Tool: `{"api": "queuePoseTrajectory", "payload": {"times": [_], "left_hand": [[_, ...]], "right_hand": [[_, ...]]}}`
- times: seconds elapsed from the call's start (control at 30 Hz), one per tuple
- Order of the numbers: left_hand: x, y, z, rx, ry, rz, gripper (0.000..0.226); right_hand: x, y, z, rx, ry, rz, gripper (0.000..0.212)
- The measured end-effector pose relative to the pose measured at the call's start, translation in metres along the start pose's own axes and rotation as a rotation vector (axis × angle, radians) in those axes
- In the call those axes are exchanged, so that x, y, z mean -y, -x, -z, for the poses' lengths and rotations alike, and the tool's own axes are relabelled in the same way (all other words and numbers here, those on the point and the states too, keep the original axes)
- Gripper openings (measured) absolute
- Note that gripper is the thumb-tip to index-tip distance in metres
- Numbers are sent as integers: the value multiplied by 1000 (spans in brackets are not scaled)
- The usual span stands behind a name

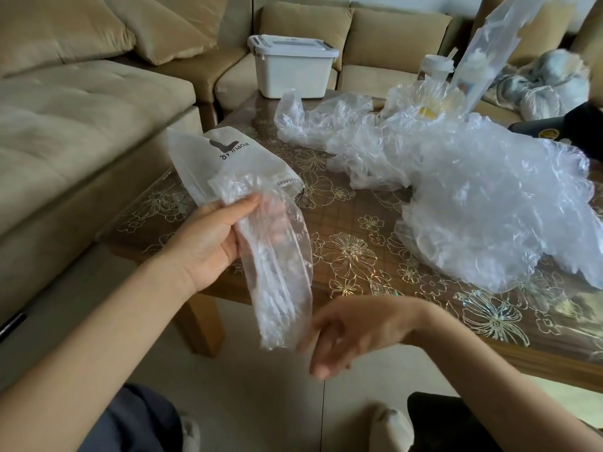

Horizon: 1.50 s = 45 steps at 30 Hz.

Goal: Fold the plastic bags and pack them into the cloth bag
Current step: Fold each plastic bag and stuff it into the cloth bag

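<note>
Right hand (339, 337) motion-blurred, outline smeared; contact with plastic bag (277, 272) unclear. Left hand (208, 236): fingers (276, 214) behind bag film, dimly seen. Cloth bag (228, 148): lower end covered by plastic bag; hem label too small to read. Black object (567, 125) cut by right edge. Yellow item (427, 113) inside pile (473, 207) unidentifiable.

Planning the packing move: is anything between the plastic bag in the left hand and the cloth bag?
Nothing visible. The left hand grips the plastic bag just in front of the cloth bag at the table corner; the loose bag pile lies off to the right.
</note>
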<state>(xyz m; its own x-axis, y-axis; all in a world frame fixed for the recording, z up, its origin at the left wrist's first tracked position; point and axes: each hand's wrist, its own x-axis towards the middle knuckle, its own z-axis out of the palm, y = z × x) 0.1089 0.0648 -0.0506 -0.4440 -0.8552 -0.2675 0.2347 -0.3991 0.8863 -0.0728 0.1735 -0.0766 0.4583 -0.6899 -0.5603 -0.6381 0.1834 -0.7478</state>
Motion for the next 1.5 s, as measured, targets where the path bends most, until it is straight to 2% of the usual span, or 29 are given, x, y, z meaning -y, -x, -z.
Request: {"api": "queuePoseTrajectory", "payload": {"times": [0.07,0.13,0.17,0.27,0.33,0.4,0.47,0.53,0.73,0.87,0.93,1.03,1.13,1.27,1.43,1.5], "left_hand": [[4,6,-5,32,-72,23,50],[13,14,-15,75,-158,26,45],[19,18,-22,86,-204,12,41],[26,23,-31,70,-350,-74,20],[25,22,-32,69,-406,-102,34],[24,20,-31,99,-453,-99,54],[23,18,-32,176,-448,-54,56],[23,19,-32,234,-412,-27,48],[30,14,-29,145,-463,-158,18],[31,16,-34,176,-339,-54,5],[29,16,-35,258,-195,77,9],[31,15,-32,374,-15,320,41],[35,14,-29,491,-36,423,65],[37,18,-30,635,-226,342,51],[33,20,-26,456,-276,392,17],[31,20,-27,409,-241,375,14]], "right_hand": [[1,11,12,-110,-174,74,49],[1,15,16,-210,-421,199,84],[2,15,14,-275,-445,242,91],[7,5,7,-506,-403,270,80],[9,2,6,-618,-397,274,65],[10,5,6,-686,-416,292,42],[7,9,8,-715,-452,299,31],[7,13,9,-702,-515,302,30],[-1,15,12,-675,-708,328,18],[-7,15,15,-699,-803,382,34],[-5,19,16,-750,-772,385,46],[-3,23,14,-826,-689,394,53],[-2,22,11,-894,-495,425,59],[-3,22,7,-930,-245,428,53],[1,33,10,-879,-210,401,46],[0,40,10,-1040,-8,436,64]]}}
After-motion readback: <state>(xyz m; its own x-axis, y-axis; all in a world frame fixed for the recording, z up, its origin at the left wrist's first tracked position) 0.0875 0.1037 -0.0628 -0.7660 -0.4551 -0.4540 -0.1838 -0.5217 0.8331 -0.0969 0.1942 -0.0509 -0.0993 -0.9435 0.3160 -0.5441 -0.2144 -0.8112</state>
